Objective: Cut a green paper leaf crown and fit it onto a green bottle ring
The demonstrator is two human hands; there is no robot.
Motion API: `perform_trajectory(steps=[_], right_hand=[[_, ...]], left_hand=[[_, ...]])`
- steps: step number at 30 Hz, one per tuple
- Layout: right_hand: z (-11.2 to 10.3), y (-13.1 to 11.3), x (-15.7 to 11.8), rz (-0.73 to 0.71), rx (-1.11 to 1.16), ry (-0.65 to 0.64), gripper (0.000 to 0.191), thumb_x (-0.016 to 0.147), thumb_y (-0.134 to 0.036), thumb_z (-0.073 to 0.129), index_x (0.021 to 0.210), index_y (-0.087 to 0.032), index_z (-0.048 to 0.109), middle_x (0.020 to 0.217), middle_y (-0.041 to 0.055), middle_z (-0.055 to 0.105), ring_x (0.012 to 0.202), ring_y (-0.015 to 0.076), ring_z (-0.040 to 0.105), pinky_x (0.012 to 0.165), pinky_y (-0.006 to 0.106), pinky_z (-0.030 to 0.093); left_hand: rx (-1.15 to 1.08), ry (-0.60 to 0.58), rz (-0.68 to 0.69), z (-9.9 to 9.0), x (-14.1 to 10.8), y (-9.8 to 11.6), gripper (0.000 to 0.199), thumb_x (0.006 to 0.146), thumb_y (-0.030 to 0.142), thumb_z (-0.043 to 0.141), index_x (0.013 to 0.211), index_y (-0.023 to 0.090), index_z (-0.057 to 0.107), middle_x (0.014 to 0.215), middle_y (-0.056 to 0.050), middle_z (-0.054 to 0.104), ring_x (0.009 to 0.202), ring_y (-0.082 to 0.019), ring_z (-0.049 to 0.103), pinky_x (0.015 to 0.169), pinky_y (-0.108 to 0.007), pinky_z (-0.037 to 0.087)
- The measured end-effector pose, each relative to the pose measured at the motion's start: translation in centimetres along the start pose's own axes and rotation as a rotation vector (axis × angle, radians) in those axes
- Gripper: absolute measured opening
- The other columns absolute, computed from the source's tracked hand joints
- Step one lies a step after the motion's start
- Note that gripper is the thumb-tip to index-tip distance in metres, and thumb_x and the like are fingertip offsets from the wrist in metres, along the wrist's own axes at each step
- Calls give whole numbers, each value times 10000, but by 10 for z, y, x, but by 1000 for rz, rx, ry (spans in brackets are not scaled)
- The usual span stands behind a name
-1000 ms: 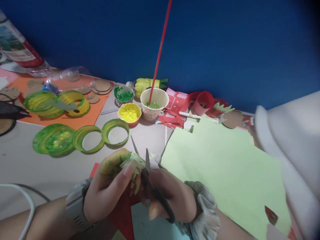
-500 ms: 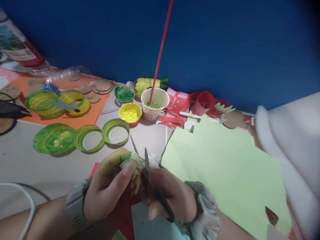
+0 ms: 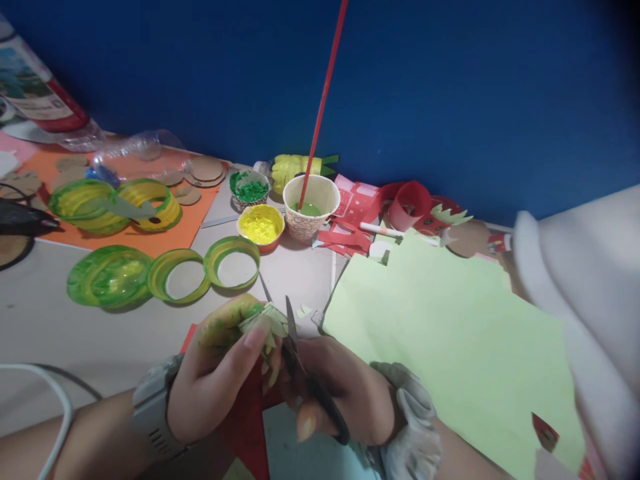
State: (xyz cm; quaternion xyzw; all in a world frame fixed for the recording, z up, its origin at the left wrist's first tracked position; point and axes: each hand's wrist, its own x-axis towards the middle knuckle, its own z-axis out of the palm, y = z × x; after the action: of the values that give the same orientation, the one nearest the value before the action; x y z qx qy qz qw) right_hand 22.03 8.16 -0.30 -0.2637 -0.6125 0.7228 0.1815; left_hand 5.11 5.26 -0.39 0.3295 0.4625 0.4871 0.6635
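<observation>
My left hand point(image 3: 220, 373), green paint on its fingers, pinches a small piece of pale green paper point(image 3: 267, 323) with jagged edges. In my right hand point(image 3: 345, 387) is a pair of black-handled scissors point(image 3: 320, 400), blades parted and pointing up and away. The near blade stands against the right edge of the paper piece; part of the other blade is hidden behind it. Small green paper scraps point(image 3: 303, 311) lie on the table just beyond. Below my hands are a red sheet point(image 3: 243, 427) and a pale blue sheet point(image 3: 310, 443).
A large light green sheet point(image 3: 450, 340) covers the right side. Ahead stand a paper cup point(image 3: 310, 223) with a red stick point(image 3: 325, 93), and pots of yellow paint point(image 3: 261, 230) and green paint point(image 3: 250, 190). Joined green-yellow rings point(image 3: 179, 280) lie left; a white cable point(image 3: 60, 400) curves at lower left.
The view has shifted very slightly. The scissors' near blade tilts a little further left; both hands keep their holds on the paper and the scissors.
</observation>
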Motion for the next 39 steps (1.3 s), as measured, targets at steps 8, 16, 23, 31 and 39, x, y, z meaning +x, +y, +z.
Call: perform_trajectory(steps=[8,16,23,31,39], right_hand=[[1,-1,1,17,-20,15,577,745,-766,520,754,-190,486,635,-18,454,554,109,365,495,252,344],[0,0,0,22,-18,-11,576,758,-743,533,818,-170,528,682,-9,481,578,103,388,508,239,352],[1,2,-2,24,-41,6,583,746,-758,518,803,-178,524,678,-10,481,588,109,389,529,248,361],[2,0,-3,50,-47,12,616,735,-779,507,793,-168,558,674,-1,488,585,113,399,526,249,365],[1,6,0,-31,85,-20,503,780,-608,640,868,-116,586,670,-18,472,591,93,392,583,215,427]], left_hand=[[36,-51,-2,-8,1,-5,294,933,306,502,678,184,579,544,13,552,465,-110,512,460,-228,442],[7,-44,24,-7,1,-7,284,934,301,508,691,177,587,549,17,551,475,-99,509,465,-207,440],[32,-8,29,-4,2,-2,295,931,239,500,654,178,581,522,20,564,454,-102,515,451,-201,447],[-15,-15,67,-3,3,-1,299,925,290,518,657,178,586,541,23,548,469,-95,507,465,-199,436],[80,21,31,-6,-1,-4,305,901,341,531,633,199,560,547,3,533,494,-130,493,467,-239,425]])
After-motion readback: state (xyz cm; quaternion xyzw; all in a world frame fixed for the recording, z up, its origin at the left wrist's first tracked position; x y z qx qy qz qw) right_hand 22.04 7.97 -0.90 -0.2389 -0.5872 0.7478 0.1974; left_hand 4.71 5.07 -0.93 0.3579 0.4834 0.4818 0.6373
